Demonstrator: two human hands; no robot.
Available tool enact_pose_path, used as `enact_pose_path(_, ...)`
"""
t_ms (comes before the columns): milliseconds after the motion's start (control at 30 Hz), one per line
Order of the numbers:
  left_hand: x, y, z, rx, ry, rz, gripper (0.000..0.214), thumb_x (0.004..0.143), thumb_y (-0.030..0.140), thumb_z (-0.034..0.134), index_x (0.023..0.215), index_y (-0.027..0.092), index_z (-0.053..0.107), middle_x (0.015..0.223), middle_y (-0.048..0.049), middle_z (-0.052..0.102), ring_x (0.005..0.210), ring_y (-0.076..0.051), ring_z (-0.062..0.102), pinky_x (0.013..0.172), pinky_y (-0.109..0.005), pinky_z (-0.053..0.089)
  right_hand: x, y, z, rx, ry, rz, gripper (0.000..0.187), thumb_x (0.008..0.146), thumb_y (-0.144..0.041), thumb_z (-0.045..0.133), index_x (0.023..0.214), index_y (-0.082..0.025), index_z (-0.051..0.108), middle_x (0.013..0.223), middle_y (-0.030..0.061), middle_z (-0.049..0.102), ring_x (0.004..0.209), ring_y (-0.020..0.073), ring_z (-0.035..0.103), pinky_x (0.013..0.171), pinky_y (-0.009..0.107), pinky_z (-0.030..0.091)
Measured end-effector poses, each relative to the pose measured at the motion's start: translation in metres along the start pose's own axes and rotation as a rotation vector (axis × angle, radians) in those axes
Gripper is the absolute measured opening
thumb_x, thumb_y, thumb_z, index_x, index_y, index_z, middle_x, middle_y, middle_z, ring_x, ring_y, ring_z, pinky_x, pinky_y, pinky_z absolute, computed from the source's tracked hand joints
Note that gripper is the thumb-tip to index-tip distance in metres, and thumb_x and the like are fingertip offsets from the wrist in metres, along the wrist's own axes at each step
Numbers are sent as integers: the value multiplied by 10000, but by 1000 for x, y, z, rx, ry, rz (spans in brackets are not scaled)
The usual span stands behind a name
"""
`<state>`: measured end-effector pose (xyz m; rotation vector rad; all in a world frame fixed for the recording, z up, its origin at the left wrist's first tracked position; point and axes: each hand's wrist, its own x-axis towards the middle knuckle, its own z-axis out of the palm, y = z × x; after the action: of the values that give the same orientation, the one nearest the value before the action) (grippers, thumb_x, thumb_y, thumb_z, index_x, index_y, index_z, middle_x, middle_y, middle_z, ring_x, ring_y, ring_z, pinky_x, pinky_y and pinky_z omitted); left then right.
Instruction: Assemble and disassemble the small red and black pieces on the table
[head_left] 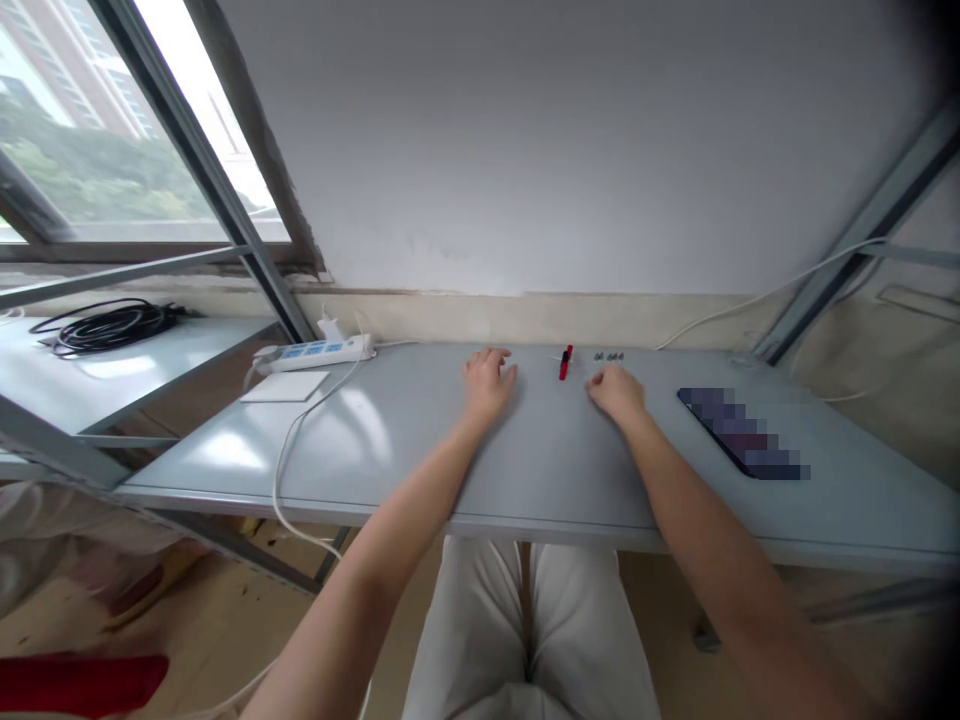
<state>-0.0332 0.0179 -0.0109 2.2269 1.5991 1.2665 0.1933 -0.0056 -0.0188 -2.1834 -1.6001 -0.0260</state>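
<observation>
My left hand (489, 385) rests on the grey tabletop (551, 470), its fingers loosely bent and the thumb apart, with nothing visible in them. To the right of it is a small red and black object (565, 364) with a thin pale piece sticking out to its left; its kind is too small to make out. My right hand (618, 392) is on the other side of that object, fingers curled together towards the thumb. Whatever they may hold is hidden. Just beyond the right hand, several tiny dark metal-looking pieces (615, 357) lie in a row near the wall.
A dark phone-like slab (739, 435), partly pixelated, lies at the right. On the left are a white power strip (322, 352), a white flat card or box (283, 387) and a white cable (281, 455) hanging over the front edge. Coiled black cable (112, 325) sits on the neighbouring shelf.
</observation>
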Motion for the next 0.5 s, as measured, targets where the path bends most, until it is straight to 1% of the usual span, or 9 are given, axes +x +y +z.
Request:
enact_pose_path(67,-3,10,1,-72,-147,156,237,825,233,494,1031,196,605,936,-89,624,973,-209,536,907,-341,342,2,1,9,12,23,-10,176,732,-341,607,784,-193,687,852,121,667,861,263,613,735,381,455)
enact_pose_path(100,-4,14,4,-88,-229,219,262,815,221,502,1057,198,599,939,-86,627,965,-206,541,910,-335,348,2,1,12,14,38,-17,184,722,-356,617,786,-199,689,853,114,668,870,261,609,747,390,452)
enact_pose_path(167,-6,20,12,-82,-335,301,383,788,200,525,1170,190,547,1006,-104,622,997,-226,533,919,-347,351,2,1,18,13,74,-27,212,709,-384,630,799,-202,691,877,115,668,889,264,599,766,407,444)
enact_pose_path(233,-6,24,21,-48,-391,321,531,772,210,547,1292,163,449,1112,-145,588,1052,-264,511,929,-378,348,2,0,20,9,103,-31,249,715,-405,624,831,-197,693,926,129,663,915,272,589,777,422,437)
enact_pose_path(300,-4,28,29,0,-432,306,623,778,239,549,1363,148,357,1185,-176,547,1088,-295,494,927,-402,350,3,0,22,20,96,-27,277,728,-420,609,862,-193,693,959,135,657,936,278,582,782,430,433)
enact_pose_path(367,-1,32,34,44,-458,271,642,797,253,531,1392,164,308,1205,-177,533,1099,-299,492,921,-406,355,3,0,23,41,78,-22,285,736,-426,599,874,-194,691,956,126,659,942,274,581,788,428,430)
enact_pose_path(500,4,39,44,106,-447,227,576,836,226,468,1390,203,314,1195,-167,534,1106,-299,491,916,-421,351,4,-1,26,61,92,-34,284,745,-426,592,882,-196,687,943,111,664,937,258,585,806,421,423)
